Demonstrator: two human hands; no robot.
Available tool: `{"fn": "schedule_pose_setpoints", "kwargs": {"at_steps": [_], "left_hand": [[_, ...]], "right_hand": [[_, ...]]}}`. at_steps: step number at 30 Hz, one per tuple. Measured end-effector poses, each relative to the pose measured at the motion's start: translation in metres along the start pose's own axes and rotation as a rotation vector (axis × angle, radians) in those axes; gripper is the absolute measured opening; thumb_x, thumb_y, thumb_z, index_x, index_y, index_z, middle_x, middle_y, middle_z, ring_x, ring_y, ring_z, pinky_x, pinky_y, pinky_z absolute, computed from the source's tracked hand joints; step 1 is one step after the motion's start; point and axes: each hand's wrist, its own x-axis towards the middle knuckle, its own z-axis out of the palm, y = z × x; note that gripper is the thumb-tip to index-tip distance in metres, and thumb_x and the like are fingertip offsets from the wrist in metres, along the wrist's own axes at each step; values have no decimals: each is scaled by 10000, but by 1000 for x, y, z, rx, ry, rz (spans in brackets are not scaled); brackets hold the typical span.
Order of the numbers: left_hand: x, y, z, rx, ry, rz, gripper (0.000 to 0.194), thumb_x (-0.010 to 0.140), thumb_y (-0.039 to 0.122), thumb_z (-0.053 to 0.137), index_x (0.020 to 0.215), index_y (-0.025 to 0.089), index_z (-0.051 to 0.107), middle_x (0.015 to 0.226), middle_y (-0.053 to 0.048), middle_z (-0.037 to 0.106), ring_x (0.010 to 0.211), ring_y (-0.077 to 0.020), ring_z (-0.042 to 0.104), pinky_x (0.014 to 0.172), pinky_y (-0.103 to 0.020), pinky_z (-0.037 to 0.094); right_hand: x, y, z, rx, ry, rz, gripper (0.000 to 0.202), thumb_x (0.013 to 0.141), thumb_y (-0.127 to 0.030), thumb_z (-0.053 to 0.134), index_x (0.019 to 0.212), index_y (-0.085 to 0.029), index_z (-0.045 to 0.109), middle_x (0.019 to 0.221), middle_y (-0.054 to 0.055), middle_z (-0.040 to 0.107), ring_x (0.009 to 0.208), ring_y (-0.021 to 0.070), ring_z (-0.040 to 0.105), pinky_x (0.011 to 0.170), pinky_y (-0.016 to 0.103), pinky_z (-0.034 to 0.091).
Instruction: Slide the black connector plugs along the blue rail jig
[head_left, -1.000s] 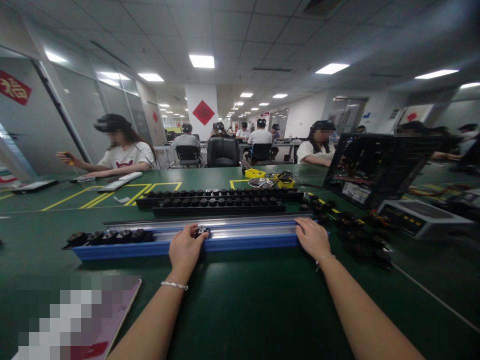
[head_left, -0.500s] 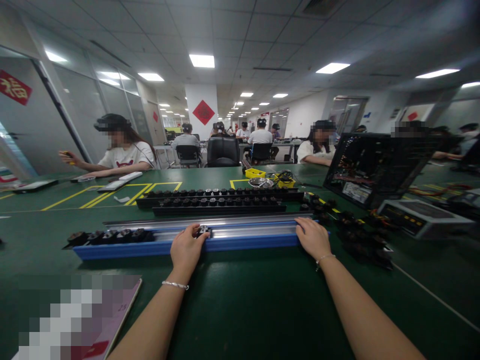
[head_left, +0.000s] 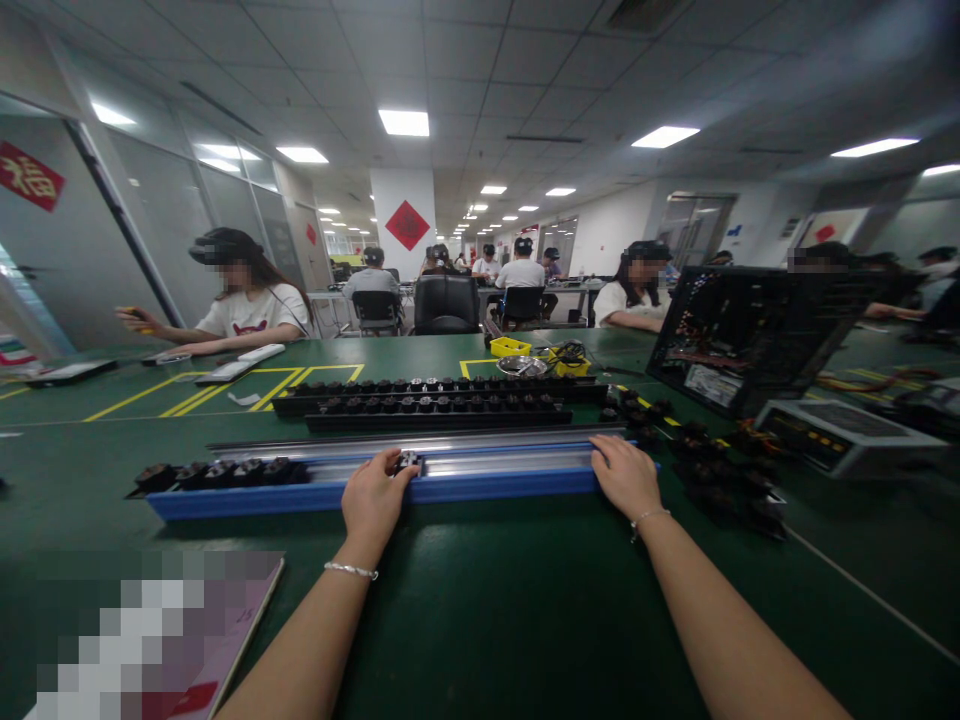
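**Both Your Hands Are at the Blue Rail (head_left: 247, 501)**

The green table (head_left: 495, 610) spreads out before you, with an open computer case (head_left: 716, 345) on its right side. The blue rail lies lengthwise in front of two black strips (head_left: 442, 422). Your right hand (head_left: 626, 478) rests its fingers, slightly bent, on the rail's right end; you cannot tell whether it grips. Your left hand (head_left: 371, 497) is nearly closed, thumb and fingers pinching a small black part (head_left: 410, 461) at the rail's channel, to the right of several black parts (head_left: 236, 472).
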Motion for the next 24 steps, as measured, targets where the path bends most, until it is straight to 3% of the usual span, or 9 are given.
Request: {"fn": "schedule_pose_setpoints", "kwargs": {"at_steps": [24], "left_hand": [[-2, 5, -2, -45, -59, 8, 318, 773, 380, 603, 1065, 256, 606, 1041, -9, 694, 1008, -173, 607, 868, -284, 423]], "right_hand": [[0, 2, 4, 23, -14, 19, 393, 850, -298, 350, 1106, -199, 632, 1206, 52, 608, 1156, 210, 495, 973, 376, 350]]}}
